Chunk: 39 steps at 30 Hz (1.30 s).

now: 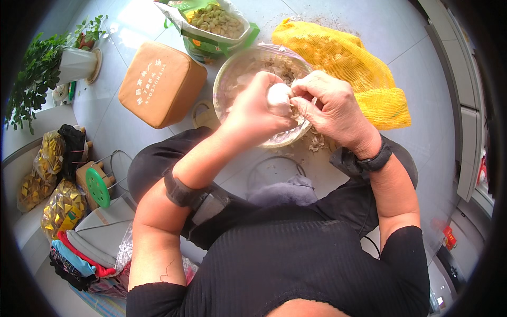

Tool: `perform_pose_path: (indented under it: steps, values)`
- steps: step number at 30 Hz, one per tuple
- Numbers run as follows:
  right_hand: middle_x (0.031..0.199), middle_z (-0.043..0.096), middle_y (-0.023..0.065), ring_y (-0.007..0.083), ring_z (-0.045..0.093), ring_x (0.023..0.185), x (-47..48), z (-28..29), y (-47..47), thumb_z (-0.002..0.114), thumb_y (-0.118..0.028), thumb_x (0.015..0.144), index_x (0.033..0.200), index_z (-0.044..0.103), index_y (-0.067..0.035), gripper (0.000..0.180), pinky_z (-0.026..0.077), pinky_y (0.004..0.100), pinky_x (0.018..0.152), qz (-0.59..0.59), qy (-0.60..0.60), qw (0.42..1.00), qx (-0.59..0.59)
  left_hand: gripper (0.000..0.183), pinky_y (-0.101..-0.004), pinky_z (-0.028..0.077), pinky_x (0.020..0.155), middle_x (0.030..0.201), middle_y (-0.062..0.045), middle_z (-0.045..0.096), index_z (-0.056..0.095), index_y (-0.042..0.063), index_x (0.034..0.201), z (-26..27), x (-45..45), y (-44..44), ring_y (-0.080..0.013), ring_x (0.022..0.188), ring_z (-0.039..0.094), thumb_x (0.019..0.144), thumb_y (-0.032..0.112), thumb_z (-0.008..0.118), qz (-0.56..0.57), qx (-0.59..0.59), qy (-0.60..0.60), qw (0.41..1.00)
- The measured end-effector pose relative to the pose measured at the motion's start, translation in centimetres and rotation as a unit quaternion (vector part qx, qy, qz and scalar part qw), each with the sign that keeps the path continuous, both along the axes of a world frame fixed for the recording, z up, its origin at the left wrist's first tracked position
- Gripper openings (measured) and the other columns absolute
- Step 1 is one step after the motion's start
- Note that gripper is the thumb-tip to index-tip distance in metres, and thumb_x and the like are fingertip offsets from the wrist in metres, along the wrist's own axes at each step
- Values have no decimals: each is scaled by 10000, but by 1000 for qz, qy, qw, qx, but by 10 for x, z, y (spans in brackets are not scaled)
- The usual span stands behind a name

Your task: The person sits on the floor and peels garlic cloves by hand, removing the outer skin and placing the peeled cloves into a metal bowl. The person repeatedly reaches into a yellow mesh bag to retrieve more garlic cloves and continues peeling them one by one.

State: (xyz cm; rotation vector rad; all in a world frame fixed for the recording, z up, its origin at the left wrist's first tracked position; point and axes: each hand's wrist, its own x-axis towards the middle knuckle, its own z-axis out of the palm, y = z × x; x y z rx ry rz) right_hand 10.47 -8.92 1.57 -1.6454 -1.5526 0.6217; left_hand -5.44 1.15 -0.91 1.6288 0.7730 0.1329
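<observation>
A whitish garlic bulb is held in my left hand, above a round bin that contains papery garlic skins. My right hand is at the bulb's right side, with its thumb and index finger pinched together at the bulb's edge, seemingly on a bit of skin; the exact grip is too small to tell. A yellow mesh sack holding what look like more garlic bulbs lies right of the bin. Behind the bin stands a green and white bag filled with peeled-looking cloves.
An orange-brown cushioned stool bearing writing stands left of the bin. Loose skins lie on the tiled floor. A grey cloth is between my legs. Potted plants, bags with gold contents and folded clothes are at the left; cabinets line the right.
</observation>
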Motion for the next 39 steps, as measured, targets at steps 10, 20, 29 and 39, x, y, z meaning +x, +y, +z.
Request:
perform_pose_path:
  steps: [10,20,29,39]
  values:
    - [766,583,144,306,592,681,-2,-1,-2,631,19,791,866,626,-4,78,496,356,631,71,-152,983,78,481,-370,520,825,966,-176,659,528,35,1114,10,1,-5,-287,929,666,735,218,759,-17,131,49,990]
    - [752,605,144,309,624,706,-4,-8,-4,622,-33,789,813,612,1,43,513,372,628,-15,-51,998,39,619,-337,509,850,1038,-160,629,502,11,1156,1,1,1,-222,975,631,653,163,829,-17,5,6,1000]
    - [727,598,-2,41,533,671,9,2,-8,614,-7,850,868,639,5,34,468,220,606,-88,88,990,-67,636,-281,487,905,1081,-31,600,494,76,1201,13,1,4,-116,1009,586,659,-38,808,-22,-224,-68,972]
    - [709,610,102,132,574,628,15,12,-6,674,-157,874,936,634,20,192,475,297,591,-70,268,946,-165,771,-324,462,983,1177,-62,567,409,96,1328,22,-2,7,-191,1116,564,645,-112,700,75,-425,-214,876]
